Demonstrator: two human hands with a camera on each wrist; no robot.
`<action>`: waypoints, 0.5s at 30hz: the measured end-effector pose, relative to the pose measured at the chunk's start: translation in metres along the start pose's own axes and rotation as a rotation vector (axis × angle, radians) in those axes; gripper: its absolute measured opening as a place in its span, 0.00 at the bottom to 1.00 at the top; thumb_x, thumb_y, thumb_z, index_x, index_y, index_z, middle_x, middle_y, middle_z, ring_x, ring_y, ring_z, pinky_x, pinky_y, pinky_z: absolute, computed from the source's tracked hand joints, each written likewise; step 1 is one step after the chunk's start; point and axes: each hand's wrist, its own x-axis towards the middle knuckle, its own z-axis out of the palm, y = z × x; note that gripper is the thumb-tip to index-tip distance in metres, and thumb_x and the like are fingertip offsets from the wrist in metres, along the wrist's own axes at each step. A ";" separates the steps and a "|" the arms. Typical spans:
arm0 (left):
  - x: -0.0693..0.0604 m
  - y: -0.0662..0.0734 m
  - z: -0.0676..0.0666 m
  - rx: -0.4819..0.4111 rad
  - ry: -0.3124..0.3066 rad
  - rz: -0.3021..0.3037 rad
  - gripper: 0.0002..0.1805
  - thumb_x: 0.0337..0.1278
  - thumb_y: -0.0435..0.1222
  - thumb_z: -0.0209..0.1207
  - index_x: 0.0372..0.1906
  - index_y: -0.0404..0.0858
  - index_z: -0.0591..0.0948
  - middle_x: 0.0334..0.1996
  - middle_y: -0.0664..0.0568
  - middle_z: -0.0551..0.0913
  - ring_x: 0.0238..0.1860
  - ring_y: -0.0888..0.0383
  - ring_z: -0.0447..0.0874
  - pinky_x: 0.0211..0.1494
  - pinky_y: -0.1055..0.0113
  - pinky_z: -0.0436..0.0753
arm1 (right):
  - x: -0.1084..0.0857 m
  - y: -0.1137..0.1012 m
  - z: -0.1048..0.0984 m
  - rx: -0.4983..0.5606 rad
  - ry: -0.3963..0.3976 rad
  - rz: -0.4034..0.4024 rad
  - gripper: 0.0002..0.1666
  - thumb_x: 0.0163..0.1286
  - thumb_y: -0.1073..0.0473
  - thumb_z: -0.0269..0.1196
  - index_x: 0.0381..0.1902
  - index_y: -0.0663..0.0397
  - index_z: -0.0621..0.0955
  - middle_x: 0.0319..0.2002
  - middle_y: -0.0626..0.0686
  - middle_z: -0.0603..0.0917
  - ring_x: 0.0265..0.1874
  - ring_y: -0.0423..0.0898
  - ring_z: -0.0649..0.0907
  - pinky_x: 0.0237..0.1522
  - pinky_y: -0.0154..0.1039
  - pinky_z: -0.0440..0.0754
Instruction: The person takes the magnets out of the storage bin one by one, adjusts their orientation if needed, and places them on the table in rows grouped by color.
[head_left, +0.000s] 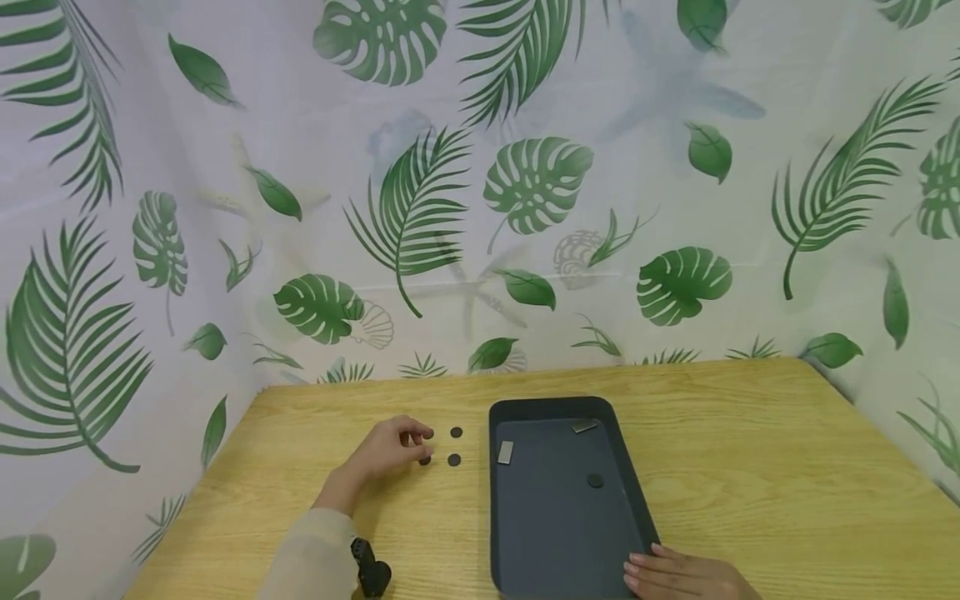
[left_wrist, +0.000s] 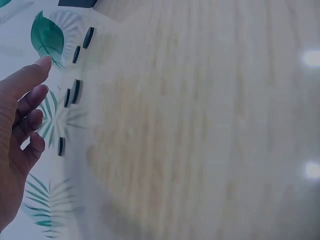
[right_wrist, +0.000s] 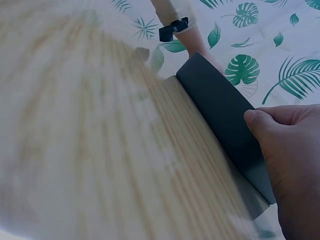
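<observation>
Small black round discs lie on the yellow wood-grain desk, left of the dark grey rectangular tray. Beside them, the left hand is relaxed, seemingly holding nothing. They look light, stiff and thin, best pinched by opposite edges. The right hand grips the tray's probably rigid side wall.

Smooth matt tray, wood-grained tabletop
</observation>
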 end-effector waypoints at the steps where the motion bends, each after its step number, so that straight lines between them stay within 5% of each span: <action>1: 0.002 0.003 -0.001 -0.003 -0.008 0.016 0.13 0.54 0.38 0.65 0.43 0.36 0.84 0.30 0.56 0.78 0.29 0.59 0.70 0.32 0.68 0.71 | 0.000 0.000 0.000 0.000 0.002 0.000 0.22 0.72 0.58 0.53 0.46 0.77 0.80 0.43 0.67 0.84 0.58 0.53 0.77 0.65 0.39 0.66; 15: 0.027 0.045 0.003 0.045 -0.098 0.133 0.18 0.57 0.41 0.63 0.50 0.36 0.82 0.32 0.57 0.79 0.28 0.59 0.70 0.30 0.68 0.71 | 0.000 -0.003 -0.001 0.008 0.006 -0.008 0.22 0.72 0.59 0.53 0.46 0.78 0.80 0.42 0.68 0.84 0.58 0.53 0.77 0.65 0.39 0.66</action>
